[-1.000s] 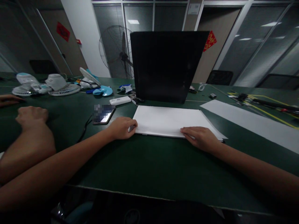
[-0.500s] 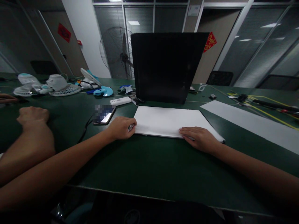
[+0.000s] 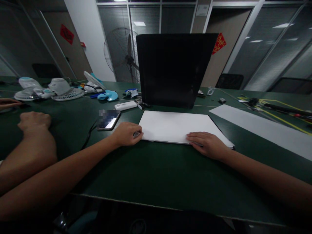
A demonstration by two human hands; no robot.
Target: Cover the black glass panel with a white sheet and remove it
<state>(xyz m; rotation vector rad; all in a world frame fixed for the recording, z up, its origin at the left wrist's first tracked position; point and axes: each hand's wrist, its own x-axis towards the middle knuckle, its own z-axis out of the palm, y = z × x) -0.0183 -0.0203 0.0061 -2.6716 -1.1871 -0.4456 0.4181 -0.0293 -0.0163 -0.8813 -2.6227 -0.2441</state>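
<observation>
A flat white rectangular panel with a dark edge on its right lies on the green table. At its left front corner is my left hand, curled closed. A small shiny silvery thing shows inside the curled fingers, too little of it visible to name. My right hand rests flat on the panel's front right part, fingers stretched out and pointing left. Behind the panel stands a large black screen-like panel, upright and apart from both hands.
Left of the panel lie a phone and a white oblong device. Fan parts sit farther back. Another person's forearm rests at the left. A long white sheet and yellow-edged strips lie at right.
My left hand's fingertips have shifted very slightly right along the panel's edge. The right hand stays almost still on the white surface.
</observation>
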